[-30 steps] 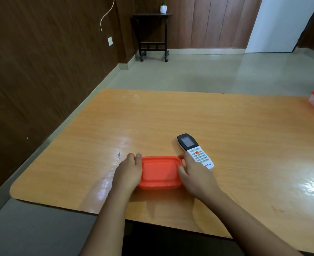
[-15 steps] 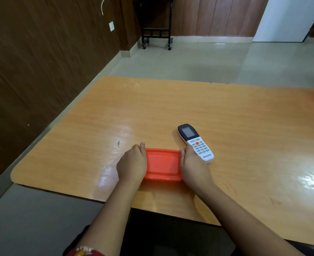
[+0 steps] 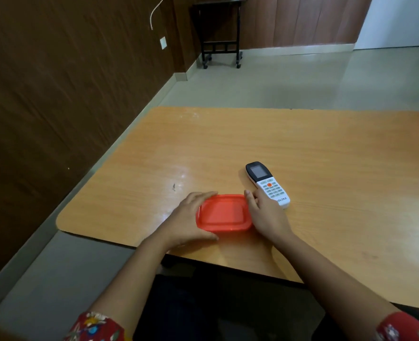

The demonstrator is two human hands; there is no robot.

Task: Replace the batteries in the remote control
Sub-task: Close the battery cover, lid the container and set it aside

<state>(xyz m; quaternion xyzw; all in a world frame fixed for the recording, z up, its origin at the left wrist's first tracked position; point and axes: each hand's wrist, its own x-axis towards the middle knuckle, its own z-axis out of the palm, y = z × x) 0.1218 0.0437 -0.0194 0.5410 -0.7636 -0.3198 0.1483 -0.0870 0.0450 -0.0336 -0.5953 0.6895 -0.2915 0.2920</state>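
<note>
A flat, rectangular orange plastic container with a closed lid (image 3: 224,212) lies near the front edge of the light wooden table (image 3: 326,153), at about 6 o'clock from the middle of the table. The left hand (image 3: 191,217) is at 9 o'clock of this container. Its fingers are spread and curve around the left end, with the thumb along the near edge and the other fingers at the far corner, so it grips the container from the side. The right hand (image 3: 265,215) is at 3 o'clock of the container and presses against its right end with loosely bent fingers; I cannot tell if the fingers close under the rim.

The white and black remote control with a small grey screen and an orange button (image 3: 267,184) lies face up on the table at about 1 o'clock from the container, just beside it. Its screen end points away from the person and a little to the left. The knuckles of the right hand are touching or almost touching its near end; which one is not clear. The remote control is not held by any hand.

Red sleeves with a flower pattern (image 3: 97,328) show at the bottom. At 12 o'clock, far behind the table, a dark small stand on wheels (image 3: 219,43) is on the pale floor (image 3: 302,80), next to the brown wooden wall (image 3: 55,94).
</note>
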